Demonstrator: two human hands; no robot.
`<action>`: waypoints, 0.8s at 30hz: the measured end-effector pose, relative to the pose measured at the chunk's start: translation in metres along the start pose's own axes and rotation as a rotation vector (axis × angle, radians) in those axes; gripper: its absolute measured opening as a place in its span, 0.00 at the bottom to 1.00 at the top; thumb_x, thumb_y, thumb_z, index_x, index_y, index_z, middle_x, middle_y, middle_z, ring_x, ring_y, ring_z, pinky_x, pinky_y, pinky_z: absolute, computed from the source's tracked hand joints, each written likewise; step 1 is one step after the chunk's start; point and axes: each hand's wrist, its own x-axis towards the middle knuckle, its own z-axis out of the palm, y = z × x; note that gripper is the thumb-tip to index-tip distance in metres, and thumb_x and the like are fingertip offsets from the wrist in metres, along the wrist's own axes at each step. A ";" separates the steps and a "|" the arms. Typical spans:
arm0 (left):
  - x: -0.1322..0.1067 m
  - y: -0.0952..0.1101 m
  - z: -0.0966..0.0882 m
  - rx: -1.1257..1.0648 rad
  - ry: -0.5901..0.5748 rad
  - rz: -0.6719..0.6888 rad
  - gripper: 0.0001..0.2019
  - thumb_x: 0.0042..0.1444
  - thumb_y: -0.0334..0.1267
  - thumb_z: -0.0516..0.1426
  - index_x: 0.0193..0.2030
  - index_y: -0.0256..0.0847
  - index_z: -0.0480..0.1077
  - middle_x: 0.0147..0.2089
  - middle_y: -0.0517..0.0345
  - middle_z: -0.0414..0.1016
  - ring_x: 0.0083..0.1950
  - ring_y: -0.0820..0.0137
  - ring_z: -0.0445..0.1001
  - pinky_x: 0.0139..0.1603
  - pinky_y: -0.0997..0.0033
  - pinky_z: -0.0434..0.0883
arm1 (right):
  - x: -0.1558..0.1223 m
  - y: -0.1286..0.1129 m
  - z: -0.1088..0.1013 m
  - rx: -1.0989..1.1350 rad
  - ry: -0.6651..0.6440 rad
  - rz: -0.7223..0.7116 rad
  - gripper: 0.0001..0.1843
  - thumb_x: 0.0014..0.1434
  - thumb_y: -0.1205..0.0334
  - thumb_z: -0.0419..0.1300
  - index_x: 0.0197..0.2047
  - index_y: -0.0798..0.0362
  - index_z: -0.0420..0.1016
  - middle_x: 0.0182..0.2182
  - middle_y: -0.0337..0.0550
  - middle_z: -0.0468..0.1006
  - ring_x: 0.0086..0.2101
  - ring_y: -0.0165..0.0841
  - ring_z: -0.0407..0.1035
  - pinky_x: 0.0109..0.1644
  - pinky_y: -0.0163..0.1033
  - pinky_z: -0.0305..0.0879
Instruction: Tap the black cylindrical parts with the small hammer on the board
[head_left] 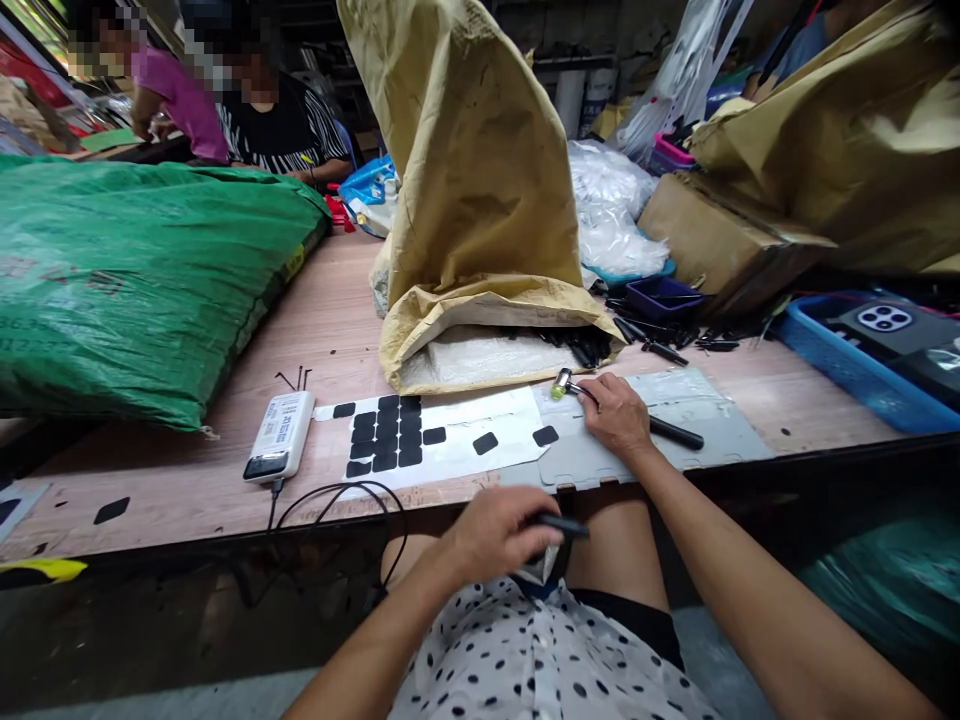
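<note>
My right hand (616,412) is closed around the shaft of a small hammer (677,433) with a yellow-green face and a dark handle, lying along a grey sheet (660,465) on the table. Over my lap, my left hand (504,535) pinches a slim black piece (561,523); motion blurs it, and its kind is unclear. Beside the grey sheet is a white sheet (450,470) with rows of black rounded squares (386,440). A few more squares lie loose, one at its right edge.
A brown sack (480,200) opens towards me, black pieces (592,350) at its mouth. A white power bank (280,435) with a cable stands left. A green sack (142,290), a blue tray (855,350) and a cardboard box (727,240) flank the area. Two people sit across.
</note>
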 end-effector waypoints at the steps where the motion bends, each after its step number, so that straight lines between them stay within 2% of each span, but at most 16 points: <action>1: -0.007 -0.001 0.014 0.018 -0.074 -0.043 0.10 0.65 0.47 0.60 0.49 0.51 0.78 0.44 0.61 0.83 0.44 0.66 0.78 0.46 0.68 0.70 | 0.000 0.000 0.000 0.002 0.000 -0.002 0.14 0.66 0.60 0.55 0.49 0.51 0.80 0.39 0.47 0.75 0.42 0.39 0.65 0.46 0.42 0.60; 2: -0.011 -0.007 0.028 0.059 -0.110 -0.111 0.09 0.63 0.46 0.61 0.48 0.52 0.78 0.43 0.62 0.83 0.44 0.65 0.79 0.46 0.68 0.70 | 0.000 0.000 0.000 0.003 -0.001 -0.004 0.14 0.66 0.60 0.55 0.49 0.51 0.80 0.39 0.47 0.74 0.42 0.39 0.65 0.46 0.42 0.60; 5: -0.017 -0.039 0.064 0.199 -0.089 -0.384 0.12 0.62 0.43 0.59 0.50 0.50 0.78 0.48 0.57 0.84 0.50 0.59 0.81 0.49 0.63 0.72 | 0.000 -0.001 -0.001 0.005 -0.004 -0.006 0.14 0.66 0.60 0.55 0.48 0.51 0.80 0.39 0.47 0.74 0.42 0.39 0.65 0.47 0.42 0.60; 7: -0.017 -0.057 0.076 0.282 -0.084 -0.521 0.16 0.64 0.43 0.57 0.55 0.47 0.77 0.52 0.49 0.83 0.55 0.54 0.80 0.53 0.58 0.73 | 0.000 -0.002 -0.002 0.003 -0.001 -0.004 0.14 0.66 0.60 0.55 0.49 0.51 0.80 0.39 0.47 0.75 0.42 0.39 0.65 0.47 0.42 0.60; 9: -0.015 -0.060 0.075 0.336 -0.108 -0.571 0.20 0.62 0.43 0.57 0.59 0.44 0.75 0.54 0.43 0.82 0.57 0.50 0.79 0.55 0.54 0.73 | 0.000 -0.003 -0.002 -0.001 0.002 -0.003 0.14 0.66 0.61 0.55 0.49 0.51 0.80 0.39 0.47 0.75 0.42 0.39 0.65 0.47 0.42 0.60; 12: -0.005 -0.037 0.050 0.237 -0.205 -0.442 0.20 0.57 0.43 0.62 0.56 0.44 0.78 0.50 0.48 0.83 0.51 0.54 0.81 0.49 0.60 0.74 | 0.000 -0.004 -0.002 -0.007 0.008 -0.002 0.13 0.67 0.61 0.55 0.47 0.51 0.80 0.39 0.47 0.75 0.42 0.39 0.65 0.47 0.42 0.60; 14: 0.014 -0.015 0.021 0.075 -0.248 -0.287 0.15 0.59 0.46 0.61 0.50 0.44 0.80 0.42 0.55 0.84 0.42 0.62 0.80 0.42 0.68 0.73 | 0.000 -0.004 -0.002 -0.011 0.014 -0.002 0.13 0.66 0.61 0.55 0.48 0.51 0.80 0.39 0.47 0.75 0.42 0.39 0.65 0.47 0.42 0.59; 15: 0.028 -0.007 0.005 0.010 -0.218 -0.218 0.15 0.61 0.47 0.59 0.49 0.43 0.80 0.40 0.56 0.83 0.39 0.66 0.79 0.39 0.71 0.71 | -0.001 -0.005 -0.001 -0.014 0.018 -0.003 0.13 0.66 0.61 0.55 0.48 0.51 0.80 0.39 0.47 0.75 0.41 0.39 0.65 0.47 0.42 0.59; 17: 0.065 -0.001 -0.028 0.033 -0.028 -0.142 0.15 0.64 0.48 0.57 0.48 0.42 0.80 0.41 0.56 0.83 0.40 0.66 0.78 0.41 0.71 0.71 | -0.001 -0.005 -0.001 -0.017 0.021 -0.011 0.13 0.67 0.61 0.55 0.48 0.51 0.79 0.38 0.47 0.74 0.41 0.39 0.65 0.46 0.42 0.59; 18: 0.086 -0.003 -0.042 0.092 0.092 -0.153 0.15 0.65 0.47 0.56 0.48 0.42 0.80 0.42 0.55 0.82 0.41 0.65 0.77 0.43 0.69 0.71 | -0.001 -0.005 -0.001 -0.017 0.022 -0.015 0.13 0.67 0.61 0.55 0.48 0.51 0.79 0.38 0.46 0.74 0.41 0.39 0.65 0.46 0.42 0.59; 20: 0.130 -0.015 -0.068 0.271 0.322 -0.254 0.16 0.68 0.44 0.53 0.54 0.41 0.77 0.50 0.50 0.81 0.48 0.62 0.77 0.50 0.66 0.71 | -0.001 -0.004 -0.002 -0.012 0.021 -0.023 0.12 0.67 0.61 0.55 0.48 0.51 0.79 0.38 0.46 0.74 0.40 0.39 0.65 0.46 0.42 0.59; 21: 0.150 -0.024 -0.077 0.363 0.400 -0.328 0.17 0.68 0.43 0.53 0.57 0.41 0.76 0.54 0.47 0.79 0.53 0.60 0.76 0.53 0.64 0.71 | -0.001 -0.003 -0.001 -0.008 0.021 -0.027 0.12 0.67 0.61 0.55 0.48 0.51 0.79 0.38 0.46 0.74 0.40 0.39 0.65 0.46 0.42 0.59; 24: 0.200 -0.050 -0.097 0.494 0.470 -0.432 0.19 0.68 0.40 0.54 0.63 0.42 0.72 0.60 0.42 0.73 0.59 0.55 0.72 0.57 0.60 0.69 | 0.000 -0.001 0.000 0.007 0.024 -0.041 0.12 0.68 0.61 0.54 0.49 0.50 0.78 0.38 0.46 0.74 0.41 0.39 0.66 0.46 0.42 0.60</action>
